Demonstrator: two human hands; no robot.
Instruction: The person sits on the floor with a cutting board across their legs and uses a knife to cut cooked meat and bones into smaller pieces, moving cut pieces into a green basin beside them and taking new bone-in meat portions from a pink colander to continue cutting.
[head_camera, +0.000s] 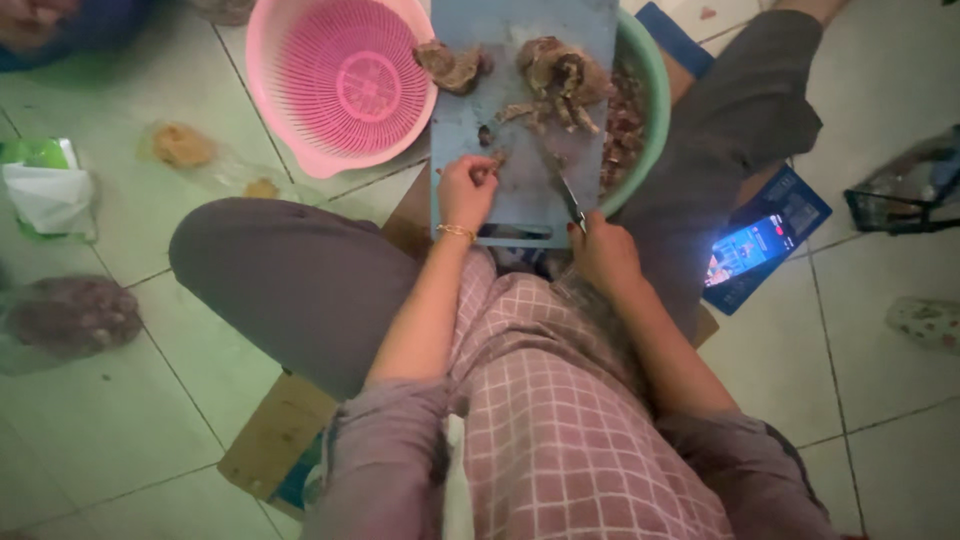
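Observation:
I sit on the floor with a grey-blue cutting board (520, 110) laid across a green basin (648, 90). My left hand (466, 190), with a gold bracelet on the wrist, pinches a small brown piece of meat at the board's near left. My right hand (603, 252) grips a knife (570, 200) whose blade points onto the board. Two larger brown meat chunks (560, 75) and cut strips lie at the board's far end. More pieces fill the basin beside the board.
A pink colander (340, 80) stands left of the board. A lit phone (750, 248) lies on a blue book by my right knee. Plastic bags (70, 315), a green-white packet (45, 185) and scraps lie on the tiles to the left. Flattened cardboard (270, 430) lies under me.

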